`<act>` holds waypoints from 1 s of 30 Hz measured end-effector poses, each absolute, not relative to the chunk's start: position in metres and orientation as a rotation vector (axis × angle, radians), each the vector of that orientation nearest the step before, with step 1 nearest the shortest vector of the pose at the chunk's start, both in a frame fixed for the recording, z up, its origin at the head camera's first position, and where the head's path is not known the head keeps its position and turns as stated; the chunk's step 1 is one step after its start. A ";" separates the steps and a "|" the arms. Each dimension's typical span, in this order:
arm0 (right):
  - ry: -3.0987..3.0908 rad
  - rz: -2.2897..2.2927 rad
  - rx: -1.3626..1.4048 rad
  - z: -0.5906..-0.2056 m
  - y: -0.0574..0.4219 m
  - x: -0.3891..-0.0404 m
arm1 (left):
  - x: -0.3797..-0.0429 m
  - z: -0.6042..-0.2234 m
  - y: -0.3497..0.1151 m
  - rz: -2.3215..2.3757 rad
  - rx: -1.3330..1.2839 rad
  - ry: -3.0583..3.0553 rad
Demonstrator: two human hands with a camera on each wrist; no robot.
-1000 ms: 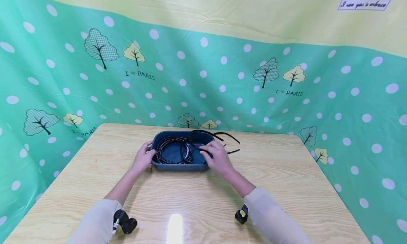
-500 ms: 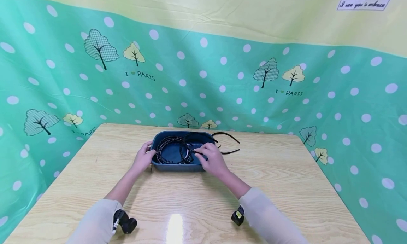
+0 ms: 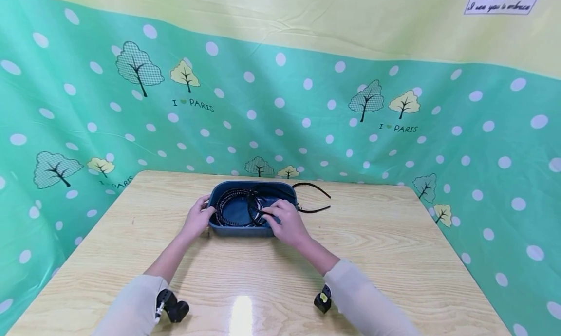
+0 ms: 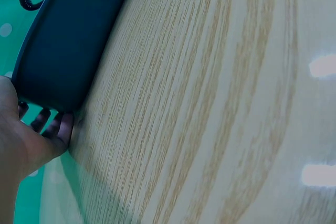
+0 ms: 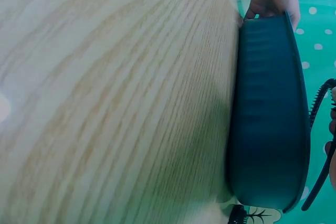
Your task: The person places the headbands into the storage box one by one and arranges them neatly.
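A dark blue oblong box (image 3: 247,232) stands toward the back of the table. My left hand (image 3: 197,219) grips its left end, thumb over the rim and fingers against the outside, as the left wrist view (image 4: 31,142) also shows. Several black toothed headbands (image 3: 222,199) lie inside, overlapping in a ring at the left. Above the box's right half, my right hand (image 3: 287,224) pinches a black headband (image 5: 317,103), whose teeth show in the right wrist view. Its outline partly merges with the dark box in the head view.
Another black headband (image 3: 315,211) lies on the wooden table (image 3: 372,248) just right of the box, its ends pointing right. A green dotted curtain (image 3: 280,112) hangs behind the table and along both sides.
My right hand has moved left and slightly down with its headband, from the box's right end to over the inside. My left hand and the box have stayed put.
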State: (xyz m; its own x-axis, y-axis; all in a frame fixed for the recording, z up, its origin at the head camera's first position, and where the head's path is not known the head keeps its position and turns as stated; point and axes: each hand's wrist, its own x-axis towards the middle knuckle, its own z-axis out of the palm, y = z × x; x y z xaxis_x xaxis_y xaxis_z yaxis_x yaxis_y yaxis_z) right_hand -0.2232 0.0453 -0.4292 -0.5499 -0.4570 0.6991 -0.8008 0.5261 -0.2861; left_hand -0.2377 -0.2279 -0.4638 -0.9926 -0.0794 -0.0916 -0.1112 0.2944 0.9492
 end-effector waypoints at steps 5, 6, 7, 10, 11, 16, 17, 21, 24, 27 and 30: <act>-2.215 0.797 1.009 -0.431 0.044 -0.223 | -0.237 -0.463 -0.227 1.829 -0.187 2.510; -2.218 0.798 1.010 -0.432 0.044 -0.223 | -0.237 -0.463 -0.227 1.826 -0.184 2.512; -2.221 0.799 1.010 -0.432 0.044 -0.223 | -0.237 -0.463 -0.227 1.826 -0.187 2.512; -2.223 0.804 1.012 -0.433 0.043 -0.223 | -0.236 -0.462 -0.227 1.823 -0.184 2.514; -2.224 0.806 1.014 -0.433 0.043 -0.223 | -0.236 -0.462 -0.227 1.825 -0.185 2.514; -2.224 0.810 1.009 -0.435 0.041 -0.224 | -0.236 -0.461 -0.226 1.836 -0.180 2.508; -2.224 0.808 1.009 -0.436 0.040 -0.224 | -0.236 -0.461 -0.226 1.839 -0.180 2.506; -2.233 0.811 1.005 -0.439 0.038 -0.225 | -0.235 -0.460 -0.226 1.843 -0.176 2.511; -2.241 0.812 1.001 -0.441 0.037 -0.225 | -0.236 -0.461 -0.226 1.847 -0.175 2.513; -2.250 0.810 0.993 -0.443 0.036 -0.225 | -0.236 -0.462 -0.226 1.852 -0.175 2.513; -2.261 0.797 0.984 -0.444 0.036 -0.225 | -0.236 -0.462 -0.227 1.853 -0.176 2.515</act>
State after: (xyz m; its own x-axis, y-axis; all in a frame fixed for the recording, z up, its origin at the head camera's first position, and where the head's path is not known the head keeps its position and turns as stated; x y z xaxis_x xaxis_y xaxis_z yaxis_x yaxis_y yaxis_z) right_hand -0.2254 0.0355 -0.4444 -0.5853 -0.4526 0.6727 -0.7744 0.5580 -0.2983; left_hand -0.2364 -0.2268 -0.4622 -0.9936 -0.0826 -0.0772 -0.0982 0.2921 0.9513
